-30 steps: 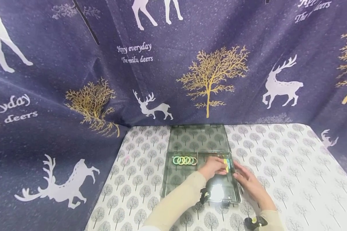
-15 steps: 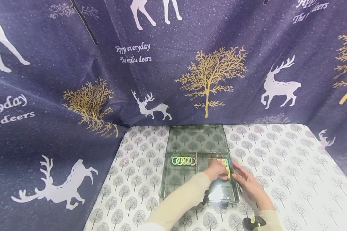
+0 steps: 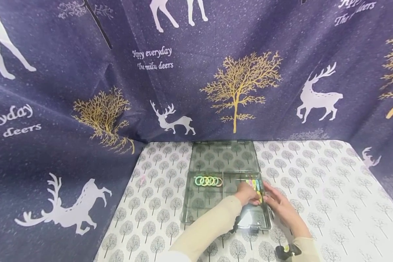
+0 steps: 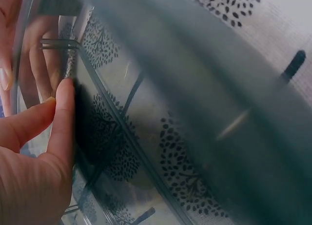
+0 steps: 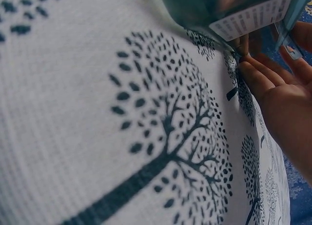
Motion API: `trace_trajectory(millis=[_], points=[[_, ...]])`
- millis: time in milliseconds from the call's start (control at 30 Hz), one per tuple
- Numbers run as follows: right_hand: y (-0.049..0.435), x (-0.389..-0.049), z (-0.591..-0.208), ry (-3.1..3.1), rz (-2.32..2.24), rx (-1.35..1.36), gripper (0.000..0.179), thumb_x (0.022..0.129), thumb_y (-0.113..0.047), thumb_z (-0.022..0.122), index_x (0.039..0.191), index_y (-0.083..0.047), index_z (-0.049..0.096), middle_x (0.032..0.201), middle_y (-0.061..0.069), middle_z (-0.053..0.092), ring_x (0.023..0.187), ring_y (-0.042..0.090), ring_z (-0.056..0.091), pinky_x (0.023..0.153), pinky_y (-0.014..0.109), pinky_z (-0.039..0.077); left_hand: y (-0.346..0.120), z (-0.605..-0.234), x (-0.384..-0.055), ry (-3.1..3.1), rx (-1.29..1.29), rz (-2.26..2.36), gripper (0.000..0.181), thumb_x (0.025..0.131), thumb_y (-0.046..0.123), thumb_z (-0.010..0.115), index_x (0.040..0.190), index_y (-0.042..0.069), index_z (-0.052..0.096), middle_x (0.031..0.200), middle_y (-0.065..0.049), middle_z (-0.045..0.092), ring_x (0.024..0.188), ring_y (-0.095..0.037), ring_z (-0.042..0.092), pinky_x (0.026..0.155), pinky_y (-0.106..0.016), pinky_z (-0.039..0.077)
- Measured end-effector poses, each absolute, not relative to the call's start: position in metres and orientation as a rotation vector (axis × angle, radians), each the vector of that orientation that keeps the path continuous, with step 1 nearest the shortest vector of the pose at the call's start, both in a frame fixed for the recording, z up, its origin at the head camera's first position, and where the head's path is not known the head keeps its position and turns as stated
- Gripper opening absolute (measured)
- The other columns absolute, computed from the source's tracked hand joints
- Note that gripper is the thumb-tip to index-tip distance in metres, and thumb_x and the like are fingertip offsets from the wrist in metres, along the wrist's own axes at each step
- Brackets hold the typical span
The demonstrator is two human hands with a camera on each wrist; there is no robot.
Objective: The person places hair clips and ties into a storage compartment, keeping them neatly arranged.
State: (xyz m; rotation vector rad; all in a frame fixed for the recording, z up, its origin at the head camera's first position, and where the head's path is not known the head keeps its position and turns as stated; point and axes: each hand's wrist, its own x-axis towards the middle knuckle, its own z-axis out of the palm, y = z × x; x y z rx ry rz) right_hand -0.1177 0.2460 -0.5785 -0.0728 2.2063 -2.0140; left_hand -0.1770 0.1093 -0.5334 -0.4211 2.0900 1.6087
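My left hand [image 3: 247, 193] reaches into the right compartment of a transparent grey-green divided box [image 3: 203, 207]. Its thumb and index finger pinch a small yellow hair clip [image 3: 260, 197] beside the right wall, mostly covered by the fingers in the head view. Just beyond the fingertips, several pink, yellow and blue hair clips [image 3: 253, 183] lie in a row. My right hand [image 3: 283, 211] rests against the outside of that wall with its fingers fairly straight. In the right wrist view, the right hand's fingers [image 5: 265, 73] touch the box's side near a white label [image 5: 253, 17].
Several pastel rings [image 3: 208, 181] lie overlapping in a row in the left compartment, behind the divider [image 3: 223, 182]. The box's lid [image 3: 224, 156] is folded back on the tree-print tablecloth [image 3: 163, 182]. A small pink item [image 3: 142, 179] lies at the left.
My left hand has moved slightly toward the front along the right wall with the yellow clip. More of the clip row shows behind it. My right hand has stayed in place.
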Motion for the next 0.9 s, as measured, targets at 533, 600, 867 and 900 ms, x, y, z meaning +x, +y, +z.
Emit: trace_trajectory(millis=[533, 600, 867, 900], points=[[0.246, -0.117, -0.577, 2.218, -2.011, -0.123, 0.060, 0.099, -0.011, 0.052, 0.151, -0.004, 0.023, 0.146, 0.030, 0.034, 0.110, 0.005, 0.057, 0.093, 0.013, 0.045, 0.111, -0.535, -0.178, 2.166, -0.415, 1.538, 0.026, 0.069, -0.019, 0.072, 0.068, -0.005, 0.050, 0.063, -0.025, 0.065, 0.067, -0.037, 0.070, 0.055, -0.032, 0.062], [0.245, -0.116, -0.576, 2.213, -2.021, -0.134, 0.060, 0.099, -0.010, 0.051, 0.151, -0.003, 0.023, 0.145, 0.032, 0.034, 0.111, 0.006, 0.057, 0.093, 0.014, 0.046, 0.109, -0.535, -0.179, 2.174, -0.397, 1.536, 0.024, 0.069, -0.019, 0.071, 0.068, -0.006, 0.051, 0.061, -0.024, 0.064, 0.066, -0.037, 0.070, 0.054, -0.032, 0.062], [0.246, -0.117, -0.578, 2.228, -2.004, -0.098, 0.060, 0.099, -0.011, 0.052, 0.152, -0.007, 0.024, 0.150, 0.028, 0.029, 0.111, 0.001, 0.054, 0.093, 0.012, 0.044, 0.096, -0.516, -0.185, 2.103, -0.359, 1.591, 0.014, 0.073, -0.018, 0.067, 0.069, -0.008, 0.058, 0.066, -0.025, 0.067, 0.070, -0.035, 0.071, 0.059, -0.032, 0.062], [0.246, -0.117, -0.578, 2.229, -2.005, -0.102, 0.060, 0.099, -0.011, 0.052, 0.152, -0.006, 0.024, 0.150, 0.028, 0.028, 0.112, 0.000, 0.054, 0.093, 0.012, 0.044, 0.094, -0.514, -0.187, 2.082, -0.344, 1.611, 0.012, 0.074, -0.018, 0.067, 0.070, -0.009, 0.060, 0.067, -0.025, 0.067, 0.071, -0.035, 0.071, 0.059, -0.032, 0.062]])
